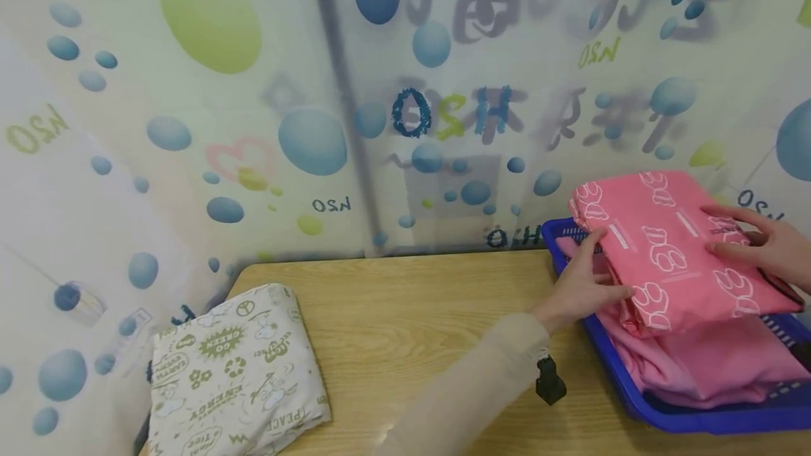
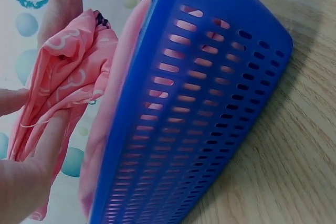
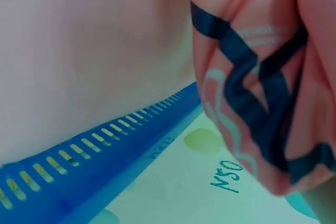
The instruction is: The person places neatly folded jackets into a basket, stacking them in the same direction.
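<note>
A folded pink cloth (image 1: 674, 248) with white outline prints is held above a blue plastic basket (image 1: 617, 389). My left hand (image 1: 576, 290) pinches its left edge, thumb and fingers on either side of the folds, as the left wrist view also shows. My right hand (image 1: 767, 241) holds the cloth's right side, fingers over the top; its thumb is hard to make out. Dark zigzag trim (image 3: 236, 77) runs along the cloth in the right wrist view. Beneath it, a plain pink fabric (image 1: 703, 364) lies in the basket.
A folded white cloth (image 1: 234, 371) with green prints lies at the left of the wooden table (image 1: 405, 315). Behind the table hangs a curtain (image 1: 253, 104) with blue and green dots. A small black object (image 1: 550, 380) shows beside my left wrist.
</note>
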A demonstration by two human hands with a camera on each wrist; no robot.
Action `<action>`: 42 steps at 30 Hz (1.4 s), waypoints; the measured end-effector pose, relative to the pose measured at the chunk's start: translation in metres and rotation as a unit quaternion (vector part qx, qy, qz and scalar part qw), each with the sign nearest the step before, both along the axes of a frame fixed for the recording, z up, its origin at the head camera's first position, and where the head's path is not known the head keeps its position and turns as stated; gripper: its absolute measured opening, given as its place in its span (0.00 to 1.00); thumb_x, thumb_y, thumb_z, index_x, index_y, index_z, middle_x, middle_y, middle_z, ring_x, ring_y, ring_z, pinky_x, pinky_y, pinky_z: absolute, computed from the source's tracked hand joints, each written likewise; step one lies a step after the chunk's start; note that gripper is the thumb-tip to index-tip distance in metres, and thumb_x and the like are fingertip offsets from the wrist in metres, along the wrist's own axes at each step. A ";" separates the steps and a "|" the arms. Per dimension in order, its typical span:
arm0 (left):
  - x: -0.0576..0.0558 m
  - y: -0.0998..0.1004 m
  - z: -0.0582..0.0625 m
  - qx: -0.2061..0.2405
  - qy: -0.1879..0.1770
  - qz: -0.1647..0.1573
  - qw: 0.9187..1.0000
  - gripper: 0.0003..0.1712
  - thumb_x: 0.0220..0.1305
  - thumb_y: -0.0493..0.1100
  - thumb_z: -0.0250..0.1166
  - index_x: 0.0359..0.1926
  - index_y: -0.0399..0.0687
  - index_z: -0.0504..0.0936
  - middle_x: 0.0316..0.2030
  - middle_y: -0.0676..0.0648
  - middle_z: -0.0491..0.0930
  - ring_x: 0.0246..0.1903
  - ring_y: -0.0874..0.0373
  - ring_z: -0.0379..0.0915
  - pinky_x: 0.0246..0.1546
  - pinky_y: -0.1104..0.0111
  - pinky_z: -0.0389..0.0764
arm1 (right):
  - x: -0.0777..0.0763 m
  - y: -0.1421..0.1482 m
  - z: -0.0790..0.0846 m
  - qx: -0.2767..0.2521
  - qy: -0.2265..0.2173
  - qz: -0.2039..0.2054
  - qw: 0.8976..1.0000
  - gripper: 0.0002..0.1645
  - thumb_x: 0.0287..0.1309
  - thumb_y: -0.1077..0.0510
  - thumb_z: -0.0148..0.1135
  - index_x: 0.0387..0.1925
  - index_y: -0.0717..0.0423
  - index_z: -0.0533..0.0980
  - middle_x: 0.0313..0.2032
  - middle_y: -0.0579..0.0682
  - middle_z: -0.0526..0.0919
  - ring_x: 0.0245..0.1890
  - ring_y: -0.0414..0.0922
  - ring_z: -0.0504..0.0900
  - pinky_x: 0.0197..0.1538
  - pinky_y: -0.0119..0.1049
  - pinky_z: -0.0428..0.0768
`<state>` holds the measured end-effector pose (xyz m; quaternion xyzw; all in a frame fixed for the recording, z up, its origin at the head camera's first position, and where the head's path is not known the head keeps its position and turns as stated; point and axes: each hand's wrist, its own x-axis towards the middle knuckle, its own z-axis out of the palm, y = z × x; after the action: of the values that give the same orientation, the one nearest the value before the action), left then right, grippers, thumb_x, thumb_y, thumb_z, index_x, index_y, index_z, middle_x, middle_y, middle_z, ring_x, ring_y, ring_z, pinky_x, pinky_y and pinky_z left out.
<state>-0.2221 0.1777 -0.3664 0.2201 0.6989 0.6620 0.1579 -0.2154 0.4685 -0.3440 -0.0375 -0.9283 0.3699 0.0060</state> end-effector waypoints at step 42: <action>0.008 -0.001 -0.021 -0.440 0.323 0.016 0.838 0.34 0.66 0.67 0.54 0.64 0.54 0.71 0.69 0.40 0.52 0.69 0.47 0.43 0.64 0.68 0.58 | 0.006 -0.027 -0.037 0.121 -0.059 0.124 0.983 0.53 0.62 0.41 0.58 0.74 0.59 0.41 0.59 0.84 0.41 0.52 0.80 0.52 0.39 0.74 0.65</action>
<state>-0.2140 0.1762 -0.3879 0.3174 0.9313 0.1783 -0.0075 -0.2096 0.4415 -0.3807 0.0568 -0.9623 0.2501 -0.0904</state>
